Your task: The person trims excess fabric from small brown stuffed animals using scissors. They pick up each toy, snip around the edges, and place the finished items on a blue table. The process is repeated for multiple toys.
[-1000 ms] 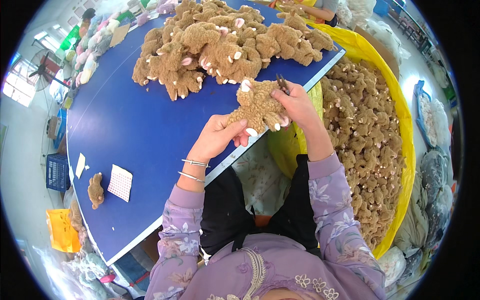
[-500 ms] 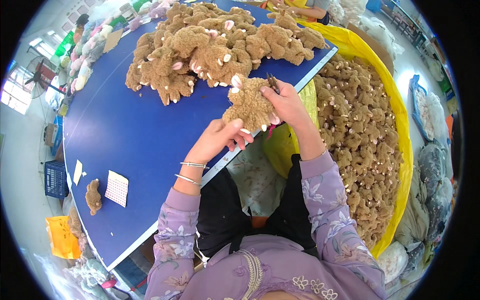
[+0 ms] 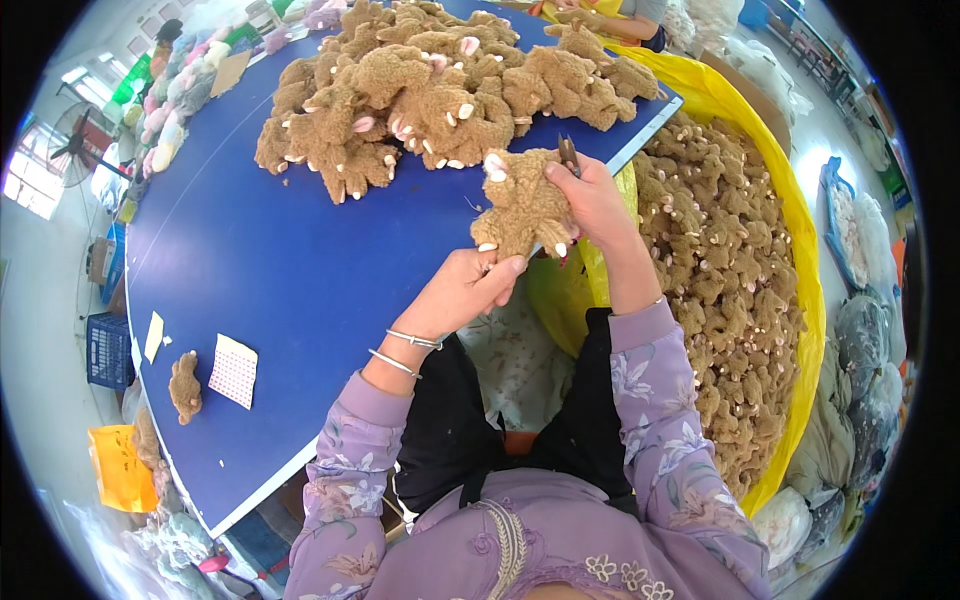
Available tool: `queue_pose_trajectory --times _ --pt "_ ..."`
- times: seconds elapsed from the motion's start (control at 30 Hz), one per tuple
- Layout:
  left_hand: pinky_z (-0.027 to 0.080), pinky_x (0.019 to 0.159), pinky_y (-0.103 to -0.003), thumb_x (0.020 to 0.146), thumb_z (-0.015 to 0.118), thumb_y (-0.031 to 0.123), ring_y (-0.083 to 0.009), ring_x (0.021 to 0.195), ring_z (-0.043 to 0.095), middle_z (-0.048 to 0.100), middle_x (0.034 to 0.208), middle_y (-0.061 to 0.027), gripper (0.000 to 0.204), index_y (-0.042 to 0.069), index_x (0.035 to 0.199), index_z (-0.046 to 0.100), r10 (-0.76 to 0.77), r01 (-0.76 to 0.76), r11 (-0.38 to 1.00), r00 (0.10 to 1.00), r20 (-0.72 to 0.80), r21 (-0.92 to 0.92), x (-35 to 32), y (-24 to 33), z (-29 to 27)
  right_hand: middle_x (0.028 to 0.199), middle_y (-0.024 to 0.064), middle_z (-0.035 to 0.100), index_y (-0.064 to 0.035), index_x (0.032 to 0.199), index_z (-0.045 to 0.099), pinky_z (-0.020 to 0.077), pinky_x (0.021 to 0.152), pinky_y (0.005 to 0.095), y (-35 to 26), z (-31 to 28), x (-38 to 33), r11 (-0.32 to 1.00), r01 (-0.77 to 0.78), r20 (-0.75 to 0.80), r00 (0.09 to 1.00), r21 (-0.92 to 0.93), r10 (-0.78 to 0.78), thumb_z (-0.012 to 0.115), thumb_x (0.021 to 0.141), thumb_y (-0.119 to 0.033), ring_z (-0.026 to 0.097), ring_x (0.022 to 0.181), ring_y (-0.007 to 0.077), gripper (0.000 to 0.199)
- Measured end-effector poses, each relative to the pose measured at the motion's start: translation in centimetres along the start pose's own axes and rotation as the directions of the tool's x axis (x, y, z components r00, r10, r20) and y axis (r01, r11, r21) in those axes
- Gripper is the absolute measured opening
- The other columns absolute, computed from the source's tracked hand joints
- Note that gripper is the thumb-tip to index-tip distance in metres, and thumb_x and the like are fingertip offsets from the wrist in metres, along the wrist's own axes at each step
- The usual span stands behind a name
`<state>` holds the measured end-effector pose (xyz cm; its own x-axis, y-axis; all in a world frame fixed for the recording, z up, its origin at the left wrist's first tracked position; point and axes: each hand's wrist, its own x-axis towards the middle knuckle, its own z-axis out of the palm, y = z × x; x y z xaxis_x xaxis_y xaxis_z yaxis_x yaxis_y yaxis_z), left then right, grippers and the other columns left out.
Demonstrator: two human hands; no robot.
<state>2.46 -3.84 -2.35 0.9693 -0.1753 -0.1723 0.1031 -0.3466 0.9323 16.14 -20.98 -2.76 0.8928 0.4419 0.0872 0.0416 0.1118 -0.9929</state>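
A brown curly-pile plush animal with pink-lined ears and white paw tips hangs between my hands over the table's near right edge. It looks flat and limp. My left hand pinches one of its lower limbs between thumb and fingers. On its other side, my right hand grips the plush's edge and also holds dark metal thread snips, whose blades point up past the thumb. A bit of dark pink shows beneath the plush, too small to make out. Just beyond lies a heap of similar plush animals.
The blue table holds a single plush and a dotted sticker sheet at left. A big yellow-lined bag full of plush pieces stands at my right. Another person works at the far side.
The plush and both hands have shifted slightly right. My left hand's spread fingers have closed into a pinch on a lower limb, and the plush has turned somewhat.
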Motion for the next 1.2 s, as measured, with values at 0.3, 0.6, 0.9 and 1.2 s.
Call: queue_pose_trajectory --times 0.3,0.6,0.9,1.2 --pt "0.04 0.049 -0.021 0.097 0.051 0.021 -0.0066 0.058 0.054 0.061 0.076 -0.0031 0.02 0.002 0.096 0.056 0.087 -0.115 0.981 0.981 -0.173 -0.157 0.9 -1.3 -0.5 0.081 -0.0044 0.058 -0.0017 0.095 0.061 0.0427 0.064 0.0235 -0.9 -0.1 -0.4 0.997 -0.008 0.093 0.996 -0.076 0.015 0.059 0.093 -0.018 0.05 0.071 0.0039 0.016" --pt "0.05 0.063 -0.042 0.086 0.055 0.019 -0.0347 0.07 0.061 0.061 0.081 -0.0199 0.021 0.001 0.09 0.063 0.006 -0.339 0.531 0.918 0.397 0.776 -1.9 5.5 -1.2 0.086 -0.0018 0.062 -0.002 0.098 0.063 0.0475 0.07 0.0237 0.4 -2.0 -0.1 0.977 0.095 0.249 0.967 -0.193 -0.045 0.063 0.09 -0.017 0.056 0.078 0.0061 0.018" --pt "0.047 0.084 -0.03 0.081 0.07 0.019 -0.0172 0.092 0.059 0.063 0.101 -0.0096 0.035 0.002 0.11 0.06 0.444 -0.167 0.856 0.72 -0.532 0.489 4.1 -0.8 -10.0 0.091 0.0106 0.067 0.0003 0.1 0.059 0.0322 0.038 0.0212 -3.3 -9.4 0.7 0.551 0.226 -0.091 0.961 0.803 -0.261 0.052 0.095 -0.031 0.04 0.044 0.0061 0.033" --pt "0.041 0.096 -0.047 0.069 0.075 0.021 -0.0387 0.114 0.047 0.049 0.124 -0.0198 0.05 0.011 0.115 0.058 0.58 0.045 0.567 0.687 -0.437 0.823 11.4 -0.3 -8.7 0.056 -0.0073 0.042 -0.0022 0.084 0.066 0.0257 0.04 0.0206 0.3 1.1 2.2 0.984 -0.154 -0.104 0.981 0.085 0.162 0.063 0.09 -0.029 0.032 0.044 0.0034 0.027"
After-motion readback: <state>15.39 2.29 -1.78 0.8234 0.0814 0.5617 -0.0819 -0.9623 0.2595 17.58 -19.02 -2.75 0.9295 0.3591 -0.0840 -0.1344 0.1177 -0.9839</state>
